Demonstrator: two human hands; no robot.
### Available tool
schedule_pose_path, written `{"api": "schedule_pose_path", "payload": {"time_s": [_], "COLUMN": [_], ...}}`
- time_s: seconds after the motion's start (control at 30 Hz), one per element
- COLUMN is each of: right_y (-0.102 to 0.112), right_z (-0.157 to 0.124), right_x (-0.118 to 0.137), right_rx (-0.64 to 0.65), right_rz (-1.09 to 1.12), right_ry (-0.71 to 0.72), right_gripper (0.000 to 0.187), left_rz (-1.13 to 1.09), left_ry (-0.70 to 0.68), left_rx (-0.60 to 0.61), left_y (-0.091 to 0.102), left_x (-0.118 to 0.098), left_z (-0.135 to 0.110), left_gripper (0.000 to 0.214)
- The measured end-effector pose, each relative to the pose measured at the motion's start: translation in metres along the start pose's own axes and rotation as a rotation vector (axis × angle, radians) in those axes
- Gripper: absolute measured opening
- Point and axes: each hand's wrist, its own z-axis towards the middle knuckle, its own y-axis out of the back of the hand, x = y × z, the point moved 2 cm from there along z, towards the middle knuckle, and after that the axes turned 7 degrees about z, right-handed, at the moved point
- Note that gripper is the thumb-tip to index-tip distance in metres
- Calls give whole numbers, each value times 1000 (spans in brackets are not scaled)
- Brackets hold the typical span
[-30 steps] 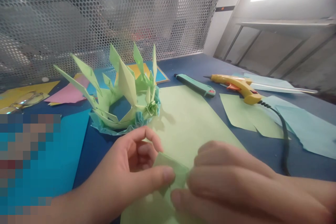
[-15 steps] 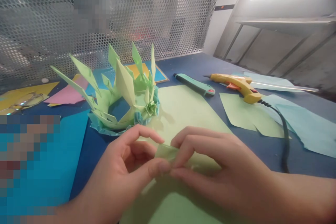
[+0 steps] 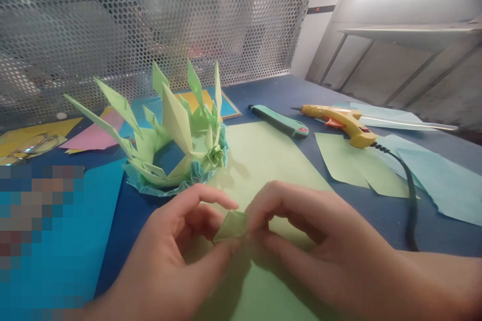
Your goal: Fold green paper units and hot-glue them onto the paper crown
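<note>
My left hand (image 3: 176,256) and my right hand (image 3: 312,235) meet at the bottom middle, both pinching a small folded piece of light green paper (image 3: 231,224) between thumbs and fingers. They hover over a large light green sheet (image 3: 259,160) lying on the blue table. Just beyond my left hand stands a spiky green paper crown (image 3: 173,140) with a teal ruffled base and a small green paper rose on its front.
A teal utility knife (image 3: 280,123) and a yellow glue gun (image 3: 341,123) with a black cord (image 3: 410,195) lie at the right. Green and pale blue paper scraps (image 3: 357,168) are beside them. Pink and yellow sheets (image 3: 94,135) lie at the left. A perforated metal screen (image 3: 150,20) backs the table.
My right hand drew back and rose from covering the paper to pinching it with its fingertips. The small piece is now folded tighter between both hands.
</note>
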Motion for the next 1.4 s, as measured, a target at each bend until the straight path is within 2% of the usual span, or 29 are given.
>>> {"api": "schedule_pose_path", "payload": {"time_s": [0.2, 0.3, 0.43, 0.57, 0.63, 0.77, 0.87, 0.97, 1.07, 1.23, 1.3, 1.4], "right_y": [-2, 1, 6, 8, 9, 7, 5, 3, 2, 6, 6, 4], "right_z": [1, 2, 0, -3, -2, 3, 4, 2, 0, 2, 3, 4], "right_x": [1, 0, 0, 3, 2, -1, -5, -11, -13, -5, -4, -9], "right_rx": [37, -11, -34, -20, -9, 6, -16, -56, -56, -21, -12, -34], "right_rz": [-3, -88, -222, -306, -275, -93, 28, 182, 287, 201, 205, 344], "right_ry": [64, 105, 234, 310, 264, 75, -70, -181, -216, -154, -194, -324], "right_gripper": [28, 21, 13, 8, 8, 4, 4, 4, 6, 7, 5, 6], "left_rz": [109, 103, -6, -95, -49, 75, 17, -94, -93, 111, 191, 295], "left_ry": [-65, -99, 11, 69, 50, 2, 3, 18, 28, -2, -13, -43], "left_rx": [-85, -28, 48, 15, -32, -64, -49, -39, -10, 61, 89, 117], "left_y": [0, -2, -1, 1, 2, 1, -1, -1, 1, 2, 2, 3], "left_x": [-3, -4, -5, -4, -3, -2, -3, -4, -2, -2, -2, -3], "left_z": [2, 2, 4, 5, 4, 0, 0, 2, 4, 3, 2, 2], "left_gripper": [43, 41, 44, 47, 45, 45, 55, 49, 46, 33, 29, 30]}}
